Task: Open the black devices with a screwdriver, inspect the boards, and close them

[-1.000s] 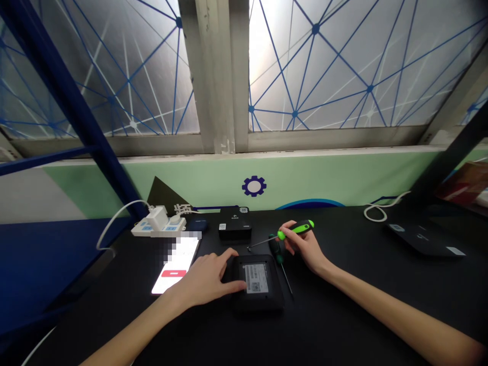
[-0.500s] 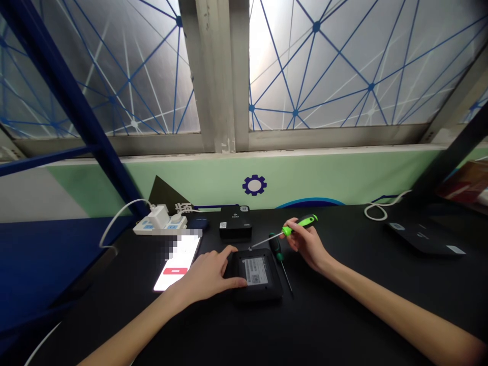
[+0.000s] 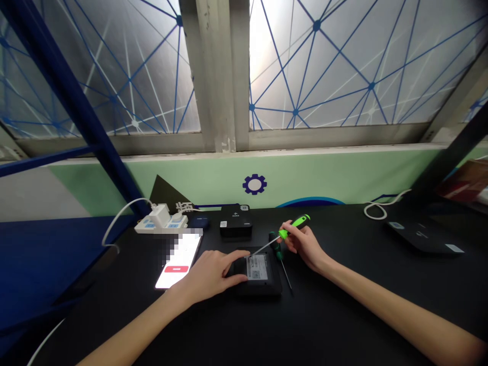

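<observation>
Lower centre: the half-open left hand point(image 3: 209, 272) touches the black device point(image 3: 257, 268); the right hand point(image 3: 305, 245) grips the lime screwdriver point(image 3: 300, 221), seemingly to place its tip, needing steady aim.

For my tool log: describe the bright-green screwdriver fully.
The bright-green screwdriver has a green and black handle, apparently plastic, and a slim, metallic-looking shaft. Gripped by the right hand, it slants down leftward, ending at the far part of the black device, near the left hand. Contact there is unclear.
</observation>
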Available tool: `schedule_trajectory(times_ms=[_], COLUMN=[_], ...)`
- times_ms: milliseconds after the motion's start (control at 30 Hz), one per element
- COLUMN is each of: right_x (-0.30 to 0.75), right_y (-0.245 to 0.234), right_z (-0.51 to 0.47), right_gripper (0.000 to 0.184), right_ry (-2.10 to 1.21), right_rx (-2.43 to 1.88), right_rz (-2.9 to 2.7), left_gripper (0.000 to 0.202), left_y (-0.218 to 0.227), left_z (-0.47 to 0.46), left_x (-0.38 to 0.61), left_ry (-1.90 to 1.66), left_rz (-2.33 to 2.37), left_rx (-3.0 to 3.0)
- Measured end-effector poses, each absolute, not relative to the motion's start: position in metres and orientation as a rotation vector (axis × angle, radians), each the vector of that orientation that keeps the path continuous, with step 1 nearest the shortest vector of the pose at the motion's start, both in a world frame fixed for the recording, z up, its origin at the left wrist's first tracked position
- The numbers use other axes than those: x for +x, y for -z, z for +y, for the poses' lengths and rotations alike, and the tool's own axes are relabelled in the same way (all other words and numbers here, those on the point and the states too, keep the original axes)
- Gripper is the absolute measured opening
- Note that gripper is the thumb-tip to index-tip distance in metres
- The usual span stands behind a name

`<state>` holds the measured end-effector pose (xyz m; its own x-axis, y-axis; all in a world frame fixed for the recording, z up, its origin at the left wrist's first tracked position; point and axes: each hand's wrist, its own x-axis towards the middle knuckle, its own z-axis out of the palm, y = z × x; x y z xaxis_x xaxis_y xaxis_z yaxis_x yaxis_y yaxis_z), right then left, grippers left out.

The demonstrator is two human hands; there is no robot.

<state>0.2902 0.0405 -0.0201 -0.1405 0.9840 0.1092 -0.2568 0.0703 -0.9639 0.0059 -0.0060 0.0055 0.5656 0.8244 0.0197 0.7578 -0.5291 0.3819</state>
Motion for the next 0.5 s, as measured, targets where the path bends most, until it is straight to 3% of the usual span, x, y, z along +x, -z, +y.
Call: schedule_trajectory(times_ms=[500], right_x=[0.2896], right_y=[0.0231], right_z=[0.0421], right_gripper=[0.039], right_ry=[-1.329], right_rx=[-0.951], right_rz=[-1.168], left_gripper=[0.041], left_y=[-0.0007], left_z=[-0.0037], left_x=[0.0042], left_ry=[-0.281], left_rz=[1.225], left_rx=[2.524])
